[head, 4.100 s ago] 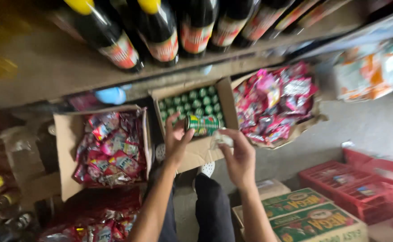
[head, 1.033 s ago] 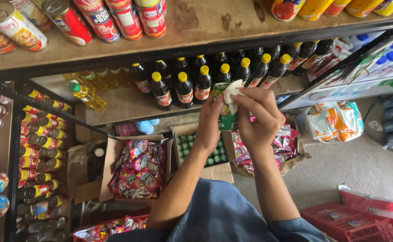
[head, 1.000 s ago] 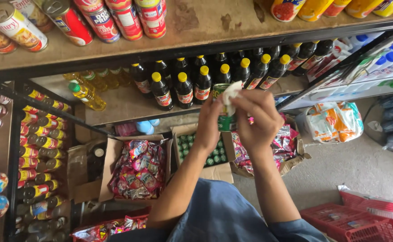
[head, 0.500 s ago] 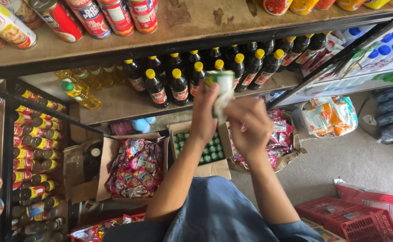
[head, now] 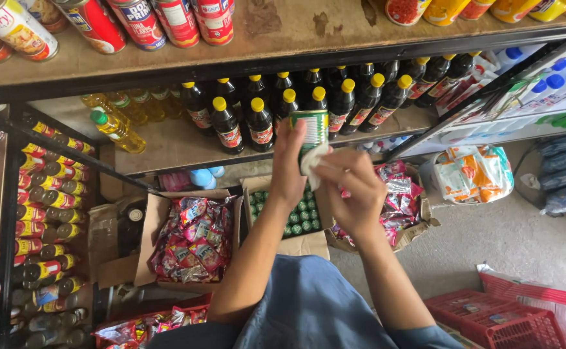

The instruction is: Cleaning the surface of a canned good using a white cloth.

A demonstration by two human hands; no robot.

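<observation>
Head view, looking down past our arms: we hold a green-labelled can upright in our left hand, fingers wrapped around its side from the left so the label and the right face stay exposed. Our right hand pinches a small white cloth against the lower part of the can, closed on the cloth rather than on the can itself, which fits a wiping hold with one hand steadying and the other rubbing. The can sits raised between both hands, just in front of the shelf carrying dark bottles with yellow caps. Below our hands an open cardboard box shows rows of green can tops. To the left of it, another box holds red snack packets.
</observation>
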